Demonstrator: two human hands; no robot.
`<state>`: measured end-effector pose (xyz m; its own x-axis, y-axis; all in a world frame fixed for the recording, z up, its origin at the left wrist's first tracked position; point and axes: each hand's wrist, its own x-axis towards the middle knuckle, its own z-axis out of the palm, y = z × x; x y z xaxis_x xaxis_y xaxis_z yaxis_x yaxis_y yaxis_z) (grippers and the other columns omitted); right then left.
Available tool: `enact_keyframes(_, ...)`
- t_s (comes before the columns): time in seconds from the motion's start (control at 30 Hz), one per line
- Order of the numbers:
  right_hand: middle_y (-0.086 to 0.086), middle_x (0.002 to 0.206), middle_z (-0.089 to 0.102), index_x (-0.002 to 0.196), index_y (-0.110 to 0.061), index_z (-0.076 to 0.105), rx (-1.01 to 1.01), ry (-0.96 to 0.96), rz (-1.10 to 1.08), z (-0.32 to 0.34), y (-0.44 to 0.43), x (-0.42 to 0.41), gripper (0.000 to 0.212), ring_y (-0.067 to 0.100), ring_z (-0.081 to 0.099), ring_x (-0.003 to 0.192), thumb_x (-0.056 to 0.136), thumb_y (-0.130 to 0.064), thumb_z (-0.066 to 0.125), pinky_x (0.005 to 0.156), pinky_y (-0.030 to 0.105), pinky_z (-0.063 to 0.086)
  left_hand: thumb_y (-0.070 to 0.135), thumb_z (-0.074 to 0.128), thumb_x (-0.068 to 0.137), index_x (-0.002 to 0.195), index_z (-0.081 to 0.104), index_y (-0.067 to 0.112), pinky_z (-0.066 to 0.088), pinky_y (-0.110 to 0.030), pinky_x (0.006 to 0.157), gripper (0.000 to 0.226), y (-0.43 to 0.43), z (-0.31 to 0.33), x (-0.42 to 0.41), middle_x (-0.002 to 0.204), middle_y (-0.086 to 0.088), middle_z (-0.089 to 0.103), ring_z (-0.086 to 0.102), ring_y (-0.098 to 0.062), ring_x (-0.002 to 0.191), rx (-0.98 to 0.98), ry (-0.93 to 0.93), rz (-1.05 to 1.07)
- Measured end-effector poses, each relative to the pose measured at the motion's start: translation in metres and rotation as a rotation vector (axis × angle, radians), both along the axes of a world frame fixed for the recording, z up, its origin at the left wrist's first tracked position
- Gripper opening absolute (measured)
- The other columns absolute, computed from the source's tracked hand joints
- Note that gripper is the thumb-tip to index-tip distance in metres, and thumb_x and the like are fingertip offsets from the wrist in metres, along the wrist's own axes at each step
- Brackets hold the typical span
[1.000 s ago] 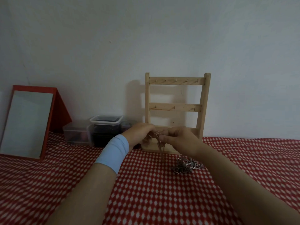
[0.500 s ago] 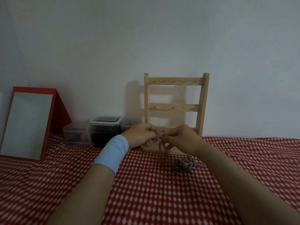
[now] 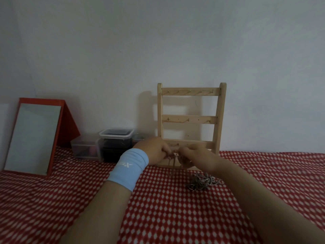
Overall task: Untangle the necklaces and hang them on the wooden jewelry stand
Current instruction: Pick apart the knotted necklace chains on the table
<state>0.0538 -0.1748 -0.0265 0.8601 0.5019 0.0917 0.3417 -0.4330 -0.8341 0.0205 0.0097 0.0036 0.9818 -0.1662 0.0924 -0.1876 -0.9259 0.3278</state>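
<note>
A wooden jewelry stand (image 3: 190, 118) with three hooked rails stands against the wall; nothing hangs on the two rails that show. In front of its base, my left hand (image 3: 154, 152) and my right hand (image 3: 195, 156) pinch a thin necklace chain (image 3: 173, 162) between their fingertips, and its strands dangle toward the cloth. A tangled heap of silver necklaces (image 3: 204, 182) lies on the cloth just below my right wrist. My left wrist wears a light blue band.
A red-framed mirror (image 3: 35, 138) leans at the left. Clear plastic boxes (image 3: 114, 143) with dark contents sit beside the stand. A red cloth with white dots (image 3: 158, 208) covers the table.
Both hands have risen slightly and drawn a little apart, stretching the chain between them. The heap on the cloth has not moved.
</note>
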Motion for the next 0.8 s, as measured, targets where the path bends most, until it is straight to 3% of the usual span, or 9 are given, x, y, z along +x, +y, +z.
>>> enact_keyframes(0.13,0.009,0.101,0.074,0.114,-0.017,0.073,-0.021,0.078,0.135,0.005,-0.004,-0.006,0.038,0.026,0.069,0.093,0.108,-0.038,0.042,0.088,0.034,0.058,0.015,0.054,0.095,0.108,0.073,0.021,0.050,-0.034,0.094,0.024,-0.002,-0.002,0.003,0.114,-0.003,0.068,0.062,-0.023,0.105,0.214,-0.016,0.011)
enact_keyframes(0.2,0.004,0.099,0.074,0.109,-0.023,0.074,0.024,0.103,0.138,0.006,-0.005,-0.007,0.030,0.020,0.070,0.094,0.107,-0.035,0.046,0.089,0.031,0.058,0.007,0.052,0.093,0.103,0.074,0.019,0.049,-0.033,0.096,0.027,0.002,-0.005,0.005,0.116,-0.003,0.067,0.062,-0.024,0.104,0.191,0.023,0.017)
enact_keyframes(0.3,0.005,0.094,0.071,0.104,-0.008,0.071,0.181,0.230,0.118,0.007,-0.003,-0.004,0.030,0.018,0.067,0.090,0.106,-0.029,0.049,0.091,0.036,0.056,-0.001,0.046,0.093,0.100,0.076,0.017,0.047,-0.031,0.097,0.035,0.006,-0.003,0.003,0.118,-0.005,0.066,0.061,-0.023,0.105,0.091,0.034,0.019)
enact_keyframes(0.37,0.005,0.084,0.066,0.085,-0.009,0.063,0.296,0.388,0.137,0.006,0.002,-0.005,0.034,0.019,0.063,0.082,0.106,-0.027,0.044,0.086,0.040,0.052,0.000,0.045,0.093,0.106,0.075,0.016,0.044,-0.029,0.102,0.037,0.003,0.000,0.000,0.124,-0.003,0.065,0.059,-0.022,0.112,0.005,0.033,0.029)
enact_keyframes(0.43,0.004,0.077,0.060,0.075,-0.014,0.054,0.296,0.407,0.106,0.005,0.004,-0.006,0.034,0.018,0.059,0.074,0.104,-0.029,0.044,0.080,0.037,0.052,0.001,0.046,0.093,0.106,0.076,0.015,0.044,-0.029,0.100,0.035,-0.001,0.002,-0.002,0.121,-0.002,0.066,0.058,-0.022,0.113,-0.054,0.074,0.032)
enact_keyframes(0.5,0.003,0.081,0.064,0.080,-0.018,0.061,0.089,0.278,0.059,0.006,0.003,-0.009,0.031,0.017,0.062,0.074,0.103,-0.036,0.049,0.075,0.033,0.052,0.008,0.049,0.091,0.083,0.074,0.013,0.047,-0.032,0.084,0.026,-0.002,0.003,-0.002,0.095,-0.007,0.066,0.059,-0.024,0.095,-0.060,0.091,0.035)
enact_keyframes(0.6,0.004,0.098,0.072,0.092,-0.022,0.070,-0.112,0.147,-0.001,0.006,0.002,-0.011,0.028,0.019,0.068,0.090,0.100,-0.046,0.057,0.079,0.031,0.055,0.024,0.048,0.092,0.051,0.047,0.017,0.034,-0.029,0.059,0.042,0.002,0.003,-0.003,0.056,0.001,0.044,0.046,-0.019,0.062,-0.076,0.061,0.083)
enact_keyframes(0.7,0.002,0.095,0.072,0.097,-0.009,0.074,0.132,0.138,-0.032,0.003,0.001,-0.004,0.032,0.019,0.065,0.090,0.096,-0.040,0.065,0.089,0.038,0.055,0.043,0.051,0.095,0.051,0.061,0.025,0.038,-0.027,0.061,0.049,0.009,0.001,-0.003,0.059,0.008,0.054,0.054,-0.010,0.063,-0.047,0.078,0.070)
enact_keyframes(0.8,0.004,0.080,0.062,0.083,-0.011,0.068,0.415,0.339,0.053,0.003,-0.002,0.000,0.027,0.019,0.058,0.076,0.099,-0.029,0.059,0.086,0.042,0.050,0.049,0.054,0.095,0.067,0.075,0.023,0.043,-0.025,0.070,0.044,0.014,0.001,-0.005,0.073,0.010,0.064,0.057,-0.005,0.072,-0.092,0.109,0.041)
